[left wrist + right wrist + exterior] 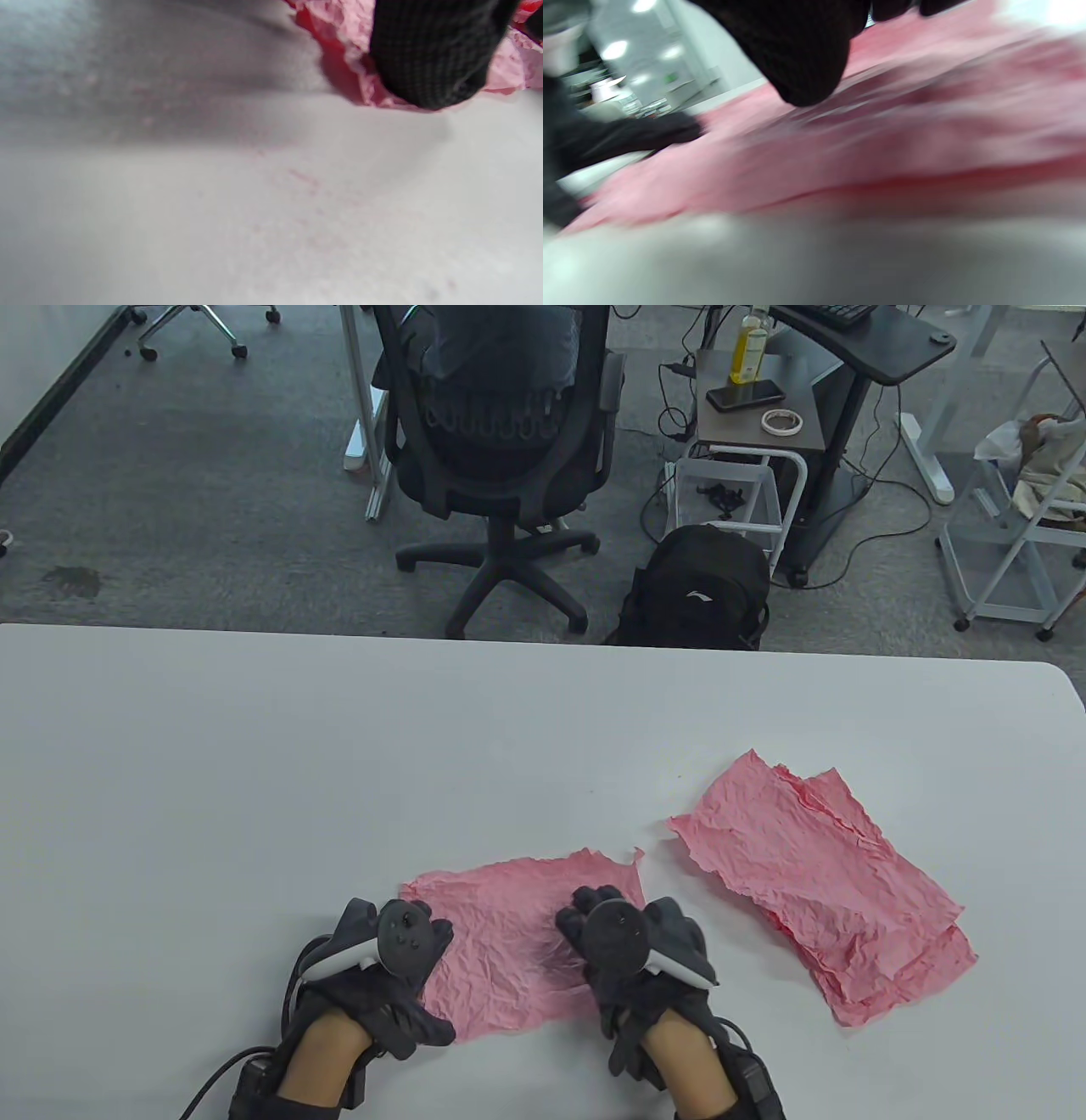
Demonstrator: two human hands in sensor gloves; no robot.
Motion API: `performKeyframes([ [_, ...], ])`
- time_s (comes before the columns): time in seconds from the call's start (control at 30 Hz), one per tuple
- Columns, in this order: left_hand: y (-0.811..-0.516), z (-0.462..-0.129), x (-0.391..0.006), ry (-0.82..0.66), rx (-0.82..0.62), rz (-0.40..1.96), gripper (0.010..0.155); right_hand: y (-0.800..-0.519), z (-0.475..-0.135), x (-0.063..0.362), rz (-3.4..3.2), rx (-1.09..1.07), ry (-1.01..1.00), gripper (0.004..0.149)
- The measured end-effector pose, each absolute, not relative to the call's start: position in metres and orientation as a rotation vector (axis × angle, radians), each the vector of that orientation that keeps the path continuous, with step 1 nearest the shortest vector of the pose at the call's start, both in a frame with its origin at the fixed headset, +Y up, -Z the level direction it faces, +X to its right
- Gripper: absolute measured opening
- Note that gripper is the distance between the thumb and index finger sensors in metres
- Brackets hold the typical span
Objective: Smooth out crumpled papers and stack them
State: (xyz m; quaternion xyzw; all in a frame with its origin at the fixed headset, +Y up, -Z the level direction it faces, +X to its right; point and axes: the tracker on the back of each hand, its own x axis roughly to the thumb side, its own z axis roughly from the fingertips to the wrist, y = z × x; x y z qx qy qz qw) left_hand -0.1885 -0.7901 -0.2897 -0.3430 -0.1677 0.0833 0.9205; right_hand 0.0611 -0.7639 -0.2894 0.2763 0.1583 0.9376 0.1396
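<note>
A wrinkled pink paper sheet [509, 937] lies spread on the white table [254, 780] near the front edge. My left hand [399, 959] rests on its left edge and my right hand [619, 946] rests on its right part. In the left wrist view a gloved fingertip [432, 55] presses the paper's edge [339, 34]. In the right wrist view the blurred pink sheet [882, 140] fills the middle under a gloved finger [801, 55]. A stack of flattened pink sheets [814, 882] lies to the right, apart from both hands.
Beyond the table's far edge stand an office chair [501, 449], a black backpack [700, 589] and a small side table [755, 407] on grey carpet. Bare white tabletop stretches to the left and behind the papers.
</note>
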Motion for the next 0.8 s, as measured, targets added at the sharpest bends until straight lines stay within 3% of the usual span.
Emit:
performKeyframes([
  [0.1,-0.79,-0.291,-0.19,-0.337,-0.7,0.178,0.112,-0.775,-0.293,0.056,2.764,0.775,0.634,0.064],
  [0.27,-0.79,-0.29,-0.19,-0.34,-0.704,0.192,0.111,-0.781,-0.314,0.126,2.654,0.271,0.588,0.064],
  [0.33,-0.79,-0.29,-0.19,-0.342,-0.716,0.183,0.112,-0.781,-0.318,0.147,2.657,0.164,0.59,0.065],
  [0.47,-0.79,-0.289,-0.191,-0.351,-0.712,0.186,0.112,-0.776,-0.317,0.147,2.714,0.214,0.531,0.062],
  [0.6,-0.786,-0.286,-0.187,-0.379,-0.714,0.149,0.11,-0.76,-0.315,0.154,2.715,0.031,0.241,0.056],
  [0.7,-0.784,-0.286,-0.183,-0.389,-0.716,0.161,0.108,-0.761,-0.314,0.154,2.822,-0.195,0.31,0.057],
  [0.8,-0.785,-0.284,-0.181,-0.399,-0.712,0.155,0.108,-0.762,-0.316,0.147,2.983,-0.209,0.313,0.063],
])
